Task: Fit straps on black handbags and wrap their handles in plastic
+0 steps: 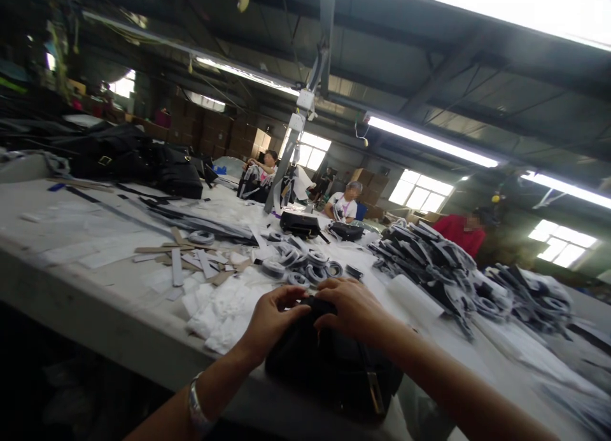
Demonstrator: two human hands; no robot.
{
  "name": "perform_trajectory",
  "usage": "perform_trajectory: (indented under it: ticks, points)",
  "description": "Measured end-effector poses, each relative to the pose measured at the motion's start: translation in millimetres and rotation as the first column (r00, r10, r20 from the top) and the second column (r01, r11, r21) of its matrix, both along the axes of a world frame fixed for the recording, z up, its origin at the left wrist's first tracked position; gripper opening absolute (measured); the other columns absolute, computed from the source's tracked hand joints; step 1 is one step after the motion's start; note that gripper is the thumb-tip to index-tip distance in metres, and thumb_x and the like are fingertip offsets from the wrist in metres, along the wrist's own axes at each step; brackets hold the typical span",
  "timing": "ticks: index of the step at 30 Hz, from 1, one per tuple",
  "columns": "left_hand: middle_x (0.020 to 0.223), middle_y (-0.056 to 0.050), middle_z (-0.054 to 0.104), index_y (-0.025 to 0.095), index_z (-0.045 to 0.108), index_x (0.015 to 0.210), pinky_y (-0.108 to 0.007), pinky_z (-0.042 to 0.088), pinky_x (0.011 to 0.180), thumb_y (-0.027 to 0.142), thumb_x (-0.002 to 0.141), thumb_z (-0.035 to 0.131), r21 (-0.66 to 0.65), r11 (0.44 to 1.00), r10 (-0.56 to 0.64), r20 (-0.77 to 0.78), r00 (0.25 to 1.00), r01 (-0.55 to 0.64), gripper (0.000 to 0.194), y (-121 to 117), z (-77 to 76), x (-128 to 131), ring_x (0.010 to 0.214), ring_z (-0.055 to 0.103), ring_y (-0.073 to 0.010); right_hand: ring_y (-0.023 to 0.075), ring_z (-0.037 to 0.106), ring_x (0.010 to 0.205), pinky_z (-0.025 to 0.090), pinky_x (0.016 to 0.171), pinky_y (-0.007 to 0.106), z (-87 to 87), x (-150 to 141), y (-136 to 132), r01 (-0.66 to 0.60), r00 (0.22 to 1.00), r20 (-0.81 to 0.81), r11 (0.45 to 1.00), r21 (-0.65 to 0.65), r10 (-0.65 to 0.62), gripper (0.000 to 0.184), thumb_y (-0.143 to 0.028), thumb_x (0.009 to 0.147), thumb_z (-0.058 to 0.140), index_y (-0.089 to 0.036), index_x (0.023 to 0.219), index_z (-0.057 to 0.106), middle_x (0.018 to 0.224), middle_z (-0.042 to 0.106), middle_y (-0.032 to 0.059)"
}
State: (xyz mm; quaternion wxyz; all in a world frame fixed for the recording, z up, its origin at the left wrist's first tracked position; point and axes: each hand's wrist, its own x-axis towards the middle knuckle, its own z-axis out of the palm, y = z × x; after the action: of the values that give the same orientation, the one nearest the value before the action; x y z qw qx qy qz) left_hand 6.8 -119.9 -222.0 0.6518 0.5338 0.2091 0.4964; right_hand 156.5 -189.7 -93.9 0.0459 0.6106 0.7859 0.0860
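Observation:
A black handbag (pixel 329 371) sits at the near edge of the table, with a gold-coloured metal piece (pixel 375 390) on its lower right. My left hand (pixel 277 317) pinches the bag's upper edge between thumb and fingers. From the other side, my right hand (pixel 351 307) curls its fingers over the same edge, close to the left fingertips. What lies between the fingertips is too dark to make out. Just beyond my hands are several rolled grey-and-black strips (pixel 315 266), and crumpled white sheets (pixel 229 307) lie to the left.
Flat strips of board (pixel 176 266) are scattered left of centre. Black bags (pixel 138 158) pile up at the far left, and wrapped straps (pixel 429 263) heap on the right. A slanted post (pixel 289 154) rises from the table. Several people sit or stand beyond it.

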Motion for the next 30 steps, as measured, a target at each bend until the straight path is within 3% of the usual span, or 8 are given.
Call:
perform_trajectory:
  ticks: [5, 8, 11, 15, 18, 25, 30]
  points:
    - [0.096, -0.009, 0.078, 0.015, 0.070, 0.095, -0.028, 0.055, 0.082, 0.023, 0.063, 0.087, -0.216, 0.976, -0.010, 0.046, 0.999, 0.019, 0.037, -2, -4.9, -8, 0.093, 0.071, -0.0210, 0.0259, 0.067, 0.085, 0.044, 0.076, 0.033, -8.4, -3, -2, 0.063, 0.998, 0.009, 0.998, 0.031, -0.064, 0.016, -0.039, 0.081, 0.073, -0.025, 0.091, 0.076, 0.080, 0.076, 0.0036]
    - [0.095, -0.008, 0.077, 0.015, 0.069, 0.093, -0.022, 0.055, 0.076, 0.021, 0.061, 0.088, -0.310, 0.950, 0.051, 0.056, 0.997, -0.031, 0.038, 4, -10.3, -29, 0.085, 0.071, -0.0160, 0.0256, 0.069, 0.083, 0.045, 0.086, 0.036, -10.7, 1, -6, 0.065, 0.998, 0.000, 0.998, 0.028, -0.065, 0.012, -0.035, 0.082, 0.071, -0.025, 0.087, 0.077, 0.078, 0.076, 0.0040]
    - [0.098, -0.006, 0.076, 0.016, 0.068, 0.095, -0.015, 0.054, 0.072, 0.016, 0.064, 0.086, -0.385, 0.915, 0.154, 0.050, 0.987, -0.124, 0.036, 8, -12.5, -62, 0.084, 0.070, -0.0112, 0.0286, 0.070, 0.092, 0.044, 0.096, 0.040, -12.9, 9, -8, 0.074, 0.997, -0.024, 0.997, 0.013, -0.074, 0.011, -0.033, 0.082, 0.071, -0.027, 0.089, 0.078, 0.079, 0.078, 0.0047]
    - [0.093, -0.002, 0.075, 0.017, 0.069, 0.098, -0.011, 0.053, 0.060, 0.009, 0.067, 0.083, -0.491, 0.833, 0.299, 0.009, 0.954, -0.256, 0.035, 2, -8.6, -106, 0.071, 0.068, -0.0072, 0.0371, 0.063, 0.114, 0.049, 0.094, 0.045, -19.9, 18, -4, 0.110, 0.991, -0.081, 0.994, 0.004, -0.109, 0.020, -0.032, 0.079, 0.073, -0.032, 0.098, 0.078, 0.090, 0.079, 0.0059]
    - [0.092, -0.001, 0.075, 0.018, 0.068, 0.099, -0.012, 0.056, 0.059, 0.010, 0.068, 0.083, -0.513, 0.799, 0.370, 0.007, 0.929, -0.315, 0.036, -8, -3.0, -128, 0.070, 0.069, -0.0077, 0.0356, 0.065, 0.112, 0.050, 0.096, 0.046, -27.2, 20, 3, 0.086, 0.986, -0.144, 0.996, 0.014, -0.083, 0.023, -0.028, 0.079, 0.072, -0.036, 0.100, 0.078, 0.092, 0.079, 0.0037]
    - [0.088, 0.001, 0.073, 0.017, 0.070, 0.095, -0.011, 0.058, 0.057, 0.004, 0.068, 0.083, -0.536, 0.748, 0.484, 0.034, 0.875, -0.392, 0.033, -23, 12.5, -145, 0.071, 0.069, -0.0081, 0.0341, 0.064, 0.116, 0.055, 0.093, 0.044, -51.2, 28, 13, 0.022, 0.973, -0.231, 0.999, 0.035, -0.014, 0.028, -0.025, 0.081, 0.070, -0.038, 0.105, 0.075, 0.101, 0.078, -0.0002]
    - [0.093, 0.001, 0.071, 0.017, 0.073, 0.096, -0.011, 0.058, 0.057, 0.003, 0.071, 0.078, -0.578, 0.700, 0.520, 0.011, 0.854, -0.419, 0.029, -33, 18.2, -143, 0.070, 0.068, -0.0076, 0.0309, 0.070, 0.103, 0.058, 0.086, 0.038, -68.3, 36, 10, -0.039, 0.947, -0.311, 0.988, 0.151, 0.085, 0.025, -0.021, 0.082, 0.070, -0.031, 0.104, 0.075, 0.102, 0.077, 0.0039]
